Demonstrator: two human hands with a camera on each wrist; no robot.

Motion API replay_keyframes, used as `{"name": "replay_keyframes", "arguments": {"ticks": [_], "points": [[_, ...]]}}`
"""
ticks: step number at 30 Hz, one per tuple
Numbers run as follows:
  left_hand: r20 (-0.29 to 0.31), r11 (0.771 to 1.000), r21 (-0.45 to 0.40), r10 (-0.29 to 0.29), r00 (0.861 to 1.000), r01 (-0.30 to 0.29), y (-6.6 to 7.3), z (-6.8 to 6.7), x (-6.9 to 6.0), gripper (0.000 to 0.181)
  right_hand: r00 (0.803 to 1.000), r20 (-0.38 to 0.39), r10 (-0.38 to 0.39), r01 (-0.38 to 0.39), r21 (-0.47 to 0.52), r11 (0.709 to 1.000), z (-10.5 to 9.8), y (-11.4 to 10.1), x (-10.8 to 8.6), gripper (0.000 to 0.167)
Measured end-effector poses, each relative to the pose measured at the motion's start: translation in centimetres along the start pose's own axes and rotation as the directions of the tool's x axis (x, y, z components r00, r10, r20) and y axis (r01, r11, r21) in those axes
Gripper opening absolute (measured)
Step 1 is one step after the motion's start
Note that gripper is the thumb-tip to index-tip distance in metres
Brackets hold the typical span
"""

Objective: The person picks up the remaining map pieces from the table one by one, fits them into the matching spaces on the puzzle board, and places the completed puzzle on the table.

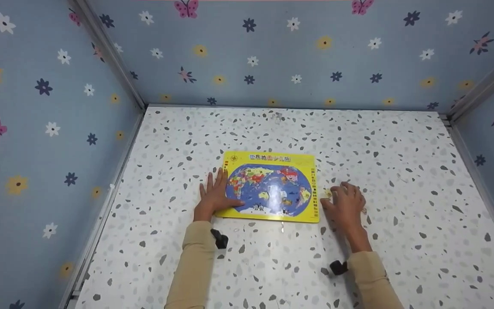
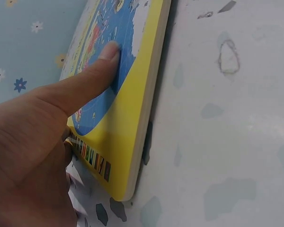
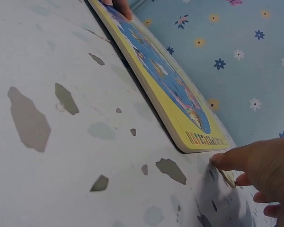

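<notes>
A yellow-bordered world map board [image 1: 268, 218] lies flat on the table, a blue oval map and Chinese characters printed on it. My left hand [image 1: 215, 195] rests at its left edge, thumb on the map and fingers stretched along the side. In the left wrist view the thumb [image 2: 92, 78] presses on the board's face. Just right of the board, my right hand [image 1: 346, 204] pinches a small flat yellowish piece [image 1: 327, 194] between thumb and fingers. The right wrist view shows that piece [image 3: 228, 178] close to the tabletop, partly hidden by the fingers.
The speckled white table [image 1: 272, 266] is bounded by blue flowered panels [image 1: 272, 51] at the back and both sides. Black wrist devices [image 1: 220, 238] sit at both cuffs. Light glares off the middle of the board.
</notes>
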State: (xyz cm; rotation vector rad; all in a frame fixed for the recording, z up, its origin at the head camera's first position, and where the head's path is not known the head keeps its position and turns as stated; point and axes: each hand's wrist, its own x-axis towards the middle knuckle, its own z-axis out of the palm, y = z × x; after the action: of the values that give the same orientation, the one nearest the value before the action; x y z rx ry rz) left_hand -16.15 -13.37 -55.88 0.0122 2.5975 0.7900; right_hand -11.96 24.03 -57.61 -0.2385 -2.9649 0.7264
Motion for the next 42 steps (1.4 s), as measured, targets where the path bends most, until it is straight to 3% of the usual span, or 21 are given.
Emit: {"name": "replay_keyframes", "arguments": {"ticks": [11, 20, 26, 35, 42], "points": [[-0.003, 1.000, -0.006, 0.010, 1.000, -0.010, -0.1, 0.1, 0.0, 0.122, 1.000, -0.018, -0.021, 0.022, 0.017, 1.000, -0.1, -0.3, -0.3, 0.047], [-0.008, 1.000, 0.025, 0.016, 1.000, -0.016, 0.1, -0.1, -0.1, 0.121, 0.996, -0.039, -0.085, 0.087, 0.050, 0.995, -0.4, -1.2, -0.5, 0.047], [-0.007, 0.999, 0.039, 0.011, 1.000, -0.011, 0.0, -0.1, -0.1, 0.122, 0.993, -0.009, -0.116, 0.116, 0.060, 0.991, 0.0, -1.8, -0.6, 0.045], [-0.003, 1.000, 0.024, 0.011, 1.000, -0.011, 0.1, -0.1, -0.2, 0.122, 0.992, 0.077, -0.103, 0.099, 0.059, 0.993, 0.5, -3.0, -0.7, 0.045], [-0.006, 0.999, 0.033, 0.005, 1.000, -0.005, -0.1, 0.1, 0.0, 0.122, 0.988, 0.073, -0.139, 0.135, 0.061, 0.989, 1.1, -3.2, -0.7, 0.046]]}}
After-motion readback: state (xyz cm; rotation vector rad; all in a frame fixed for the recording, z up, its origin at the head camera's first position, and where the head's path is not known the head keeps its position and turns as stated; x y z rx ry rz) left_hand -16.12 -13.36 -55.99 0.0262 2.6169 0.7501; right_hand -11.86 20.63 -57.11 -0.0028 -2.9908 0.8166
